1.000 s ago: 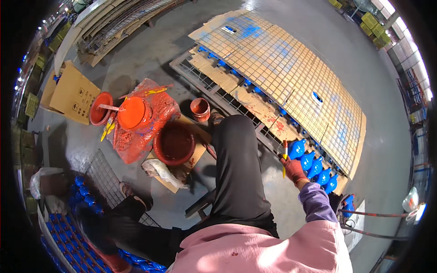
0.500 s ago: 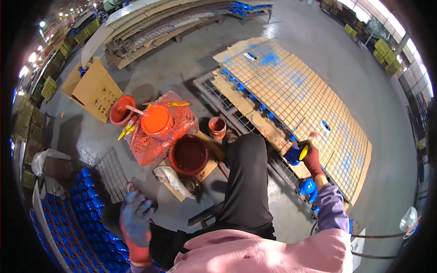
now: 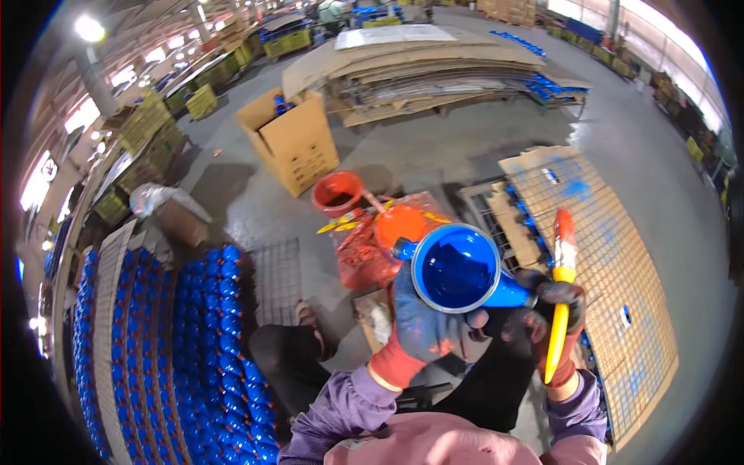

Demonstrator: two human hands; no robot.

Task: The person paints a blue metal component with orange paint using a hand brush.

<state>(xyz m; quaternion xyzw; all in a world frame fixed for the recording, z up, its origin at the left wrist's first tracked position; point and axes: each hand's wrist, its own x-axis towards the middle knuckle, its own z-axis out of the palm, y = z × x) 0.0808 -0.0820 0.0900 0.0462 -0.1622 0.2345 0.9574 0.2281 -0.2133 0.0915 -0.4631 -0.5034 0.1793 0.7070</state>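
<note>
A hollow blue-painted fitting (image 3: 457,267), round-mouthed with a spout on either side, is held up before me. My left hand (image 3: 422,322), in a paint-stained blue and red glove, is closed around its near left side. In its dark red glove, my right hand (image 3: 559,310) grips a paintbrush (image 3: 558,341) with a yellow handle and red-stained bristles pointing up. The fingers of that hand are also at the fitting's right spout; whether they grip it I cannot tell. Behind the fitting is a tub of orange-red paint (image 3: 399,225).
Wire mesh over cardboard (image 3: 612,256) lies on a low rack at the right, blue fittings beneath its edge. Many more blue fittings (image 3: 209,333) stand in rows at the left. A red bowl (image 3: 337,190), a cardboard box (image 3: 298,143) and stacked cardboard sheets (image 3: 434,74) are farther off.
My right hand has come from the rack to the middle with the brush and the blue fitting. My left hand, empty before, has risen onto the fitting. The view has tilted up and turned left.
</note>
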